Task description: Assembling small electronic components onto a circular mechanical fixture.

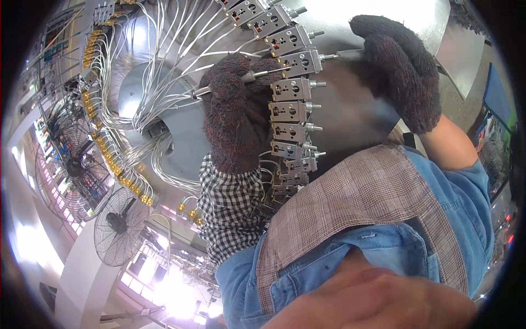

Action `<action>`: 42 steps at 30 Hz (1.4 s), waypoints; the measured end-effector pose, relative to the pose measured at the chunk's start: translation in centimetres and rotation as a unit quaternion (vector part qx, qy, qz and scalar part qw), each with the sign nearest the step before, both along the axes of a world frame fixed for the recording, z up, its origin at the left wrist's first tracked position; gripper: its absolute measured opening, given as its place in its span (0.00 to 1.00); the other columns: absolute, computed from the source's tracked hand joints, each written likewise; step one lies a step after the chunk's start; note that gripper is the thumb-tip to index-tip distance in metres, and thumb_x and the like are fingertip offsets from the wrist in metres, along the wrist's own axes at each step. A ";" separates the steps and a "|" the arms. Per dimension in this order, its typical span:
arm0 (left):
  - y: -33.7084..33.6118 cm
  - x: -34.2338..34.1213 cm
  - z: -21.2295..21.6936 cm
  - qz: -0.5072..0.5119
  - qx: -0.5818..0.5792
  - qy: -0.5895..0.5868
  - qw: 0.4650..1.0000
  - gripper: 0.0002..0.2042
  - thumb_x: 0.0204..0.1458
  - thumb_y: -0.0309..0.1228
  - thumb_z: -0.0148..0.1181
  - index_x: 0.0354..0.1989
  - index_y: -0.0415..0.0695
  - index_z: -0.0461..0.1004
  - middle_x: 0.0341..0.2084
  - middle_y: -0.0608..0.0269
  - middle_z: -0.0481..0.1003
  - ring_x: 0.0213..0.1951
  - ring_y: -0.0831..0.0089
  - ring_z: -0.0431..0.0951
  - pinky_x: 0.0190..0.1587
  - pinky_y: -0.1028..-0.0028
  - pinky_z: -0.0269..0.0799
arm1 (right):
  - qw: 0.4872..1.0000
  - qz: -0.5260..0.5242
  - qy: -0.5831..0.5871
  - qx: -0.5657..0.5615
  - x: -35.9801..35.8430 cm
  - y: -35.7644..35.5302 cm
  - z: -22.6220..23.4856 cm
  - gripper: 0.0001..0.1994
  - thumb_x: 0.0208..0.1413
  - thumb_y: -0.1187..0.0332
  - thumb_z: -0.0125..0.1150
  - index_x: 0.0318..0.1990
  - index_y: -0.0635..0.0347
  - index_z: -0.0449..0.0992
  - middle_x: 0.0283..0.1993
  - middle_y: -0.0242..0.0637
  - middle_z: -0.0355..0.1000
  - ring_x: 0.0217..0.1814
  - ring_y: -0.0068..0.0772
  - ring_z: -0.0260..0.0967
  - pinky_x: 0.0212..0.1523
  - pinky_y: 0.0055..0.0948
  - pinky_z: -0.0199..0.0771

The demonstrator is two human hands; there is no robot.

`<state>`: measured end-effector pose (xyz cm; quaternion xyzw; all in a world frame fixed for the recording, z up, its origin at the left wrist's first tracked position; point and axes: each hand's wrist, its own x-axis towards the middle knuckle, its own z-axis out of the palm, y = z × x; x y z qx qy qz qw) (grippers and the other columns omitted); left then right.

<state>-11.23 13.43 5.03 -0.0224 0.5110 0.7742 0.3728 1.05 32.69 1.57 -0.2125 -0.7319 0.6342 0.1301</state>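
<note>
My left hand (234, 112), in a dark knit glove with a checked sleeve, is closed around a thin metal rod (262, 73) that runs to a small grey metal unit (300, 63). My right hand (404, 68), in the same kind of glove, grips a grey cylindrical tool (348, 54) whose tip meets the shaft sticking out of that unit's right side. The unit is one of several box-shaped units (290, 112) set in a curved row along a round shiny metal plate (350, 19).
Bundles of thin white wires (164, 66) fan from the units toward the plate's centre. An arc of brass fittings (118, 170) lines the left side. Two wire-guard fans (118, 226) and bright lights show at the lower left. My blue shirt and plaid apron (361, 208) fill the lower right.
</note>
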 end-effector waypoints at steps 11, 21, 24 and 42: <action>-0.4 -0.8 -0.5 -0.001 -0.028 -0.003 1.000 0.15 0.53 0.38 0.51 0.42 0.39 0.66 0.37 0.49 0.72 0.38 0.61 0.75 0.39 0.65 0.75 | 0.967 -0.016 -0.070 -0.244 0.2 0.2 1.2 0.17 0.57 0.63 0.48 0.49 0.65 0.68 0.43 0.38 0.69 0.36 0.24 0.69 0.35 0.22 0.71; -0.6 -0.9 -1.2 -0.031 0.042 0.045 0.998 0.15 0.52 0.35 0.52 0.44 0.38 0.65 0.36 0.50 0.72 0.38 0.61 0.75 0.39 0.66 0.75 | 0.975 0.090 -0.039 0.202 0.0 0.9 1.0 0.16 0.51 0.69 0.47 0.48 0.59 0.69 0.41 0.39 0.69 0.35 0.32 0.70 0.37 0.28 0.70; 0.0 -0.4 -0.6 0.009 0.002 0.031 0.999 0.15 0.52 0.34 0.53 0.44 0.38 0.64 0.37 0.50 0.71 0.39 0.62 0.74 0.39 0.67 0.75 | 0.935 0.076 0.023 0.346 -0.4 0.8 0.1 0.15 0.52 0.71 0.45 0.48 0.59 0.69 0.41 0.39 0.69 0.32 0.30 0.69 0.36 0.26 0.69; -0.2 -0.9 -0.9 -0.033 -0.011 0.088 0.995 0.18 0.53 0.40 0.50 0.48 0.42 0.62 0.38 0.43 0.72 0.38 0.57 0.75 0.37 0.64 0.76 | 0.999 0.004 -0.018 -0.026 -0.4 -0.1 0.7 0.17 0.57 0.64 0.46 0.50 0.63 0.66 0.42 0.36 0.69 0.32 0.19 0.70 0.14 0.13 0.62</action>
